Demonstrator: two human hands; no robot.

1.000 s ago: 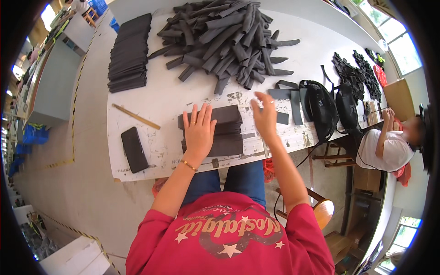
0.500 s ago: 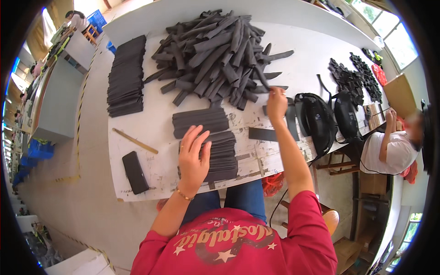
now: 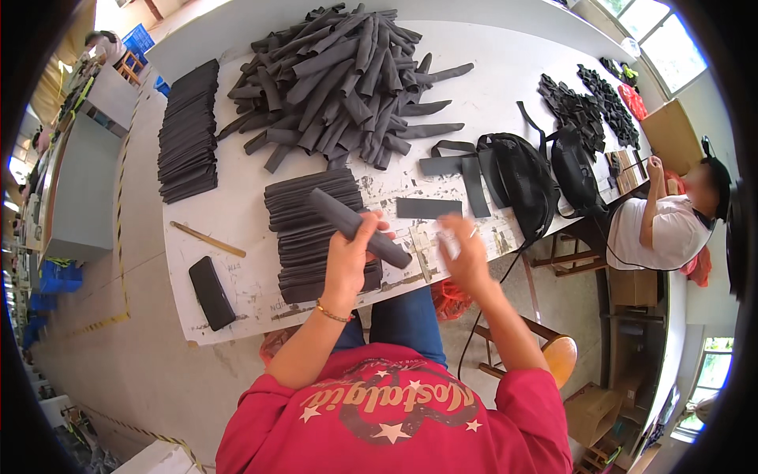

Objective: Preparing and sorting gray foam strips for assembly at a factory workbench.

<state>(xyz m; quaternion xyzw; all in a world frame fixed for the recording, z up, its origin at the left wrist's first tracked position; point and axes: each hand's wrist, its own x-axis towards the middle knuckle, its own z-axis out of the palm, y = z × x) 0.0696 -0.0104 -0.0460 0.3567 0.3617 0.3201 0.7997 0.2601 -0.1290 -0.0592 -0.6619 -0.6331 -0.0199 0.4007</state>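
My left hand (image 3: 346, 265) is closed around a dark grey rolled fabric sleeve (image 3: 335, 212), held at a slant above the table. To the right of the sleeve's lower end is my right hand (image 3: 467, 257). Its fingers are blurred but look apart, and nothing shows in them. Under and beside my left hand lies a neat row of similar grey sleeves (image 3: 300, 237), partly covered by that hand. Beyond it rises a big loose heap of sleeves (image 3: 339, 87). Another tidy row of sleeves (image 3: 188, 130) lies at the far left.
On the white table (image 3: 197, 237) lie a wooden stick (image 3: 208, 238) and a black oblong case (image 3: 212, 293). Flat grey strips (image 3: 429, 208) and black mesh bags (image 3: 517, 186) are to the right. Small dark piles (image 3: 572, 118) lie farther off, near a seated person (image 3: 667, 229). A stool (image 3: 557, 359) stands below right.
My right hand has come back from the heap toward me. A sleeve is now in my left hand, which earlier rested open over the row. The view has shifted slightly.
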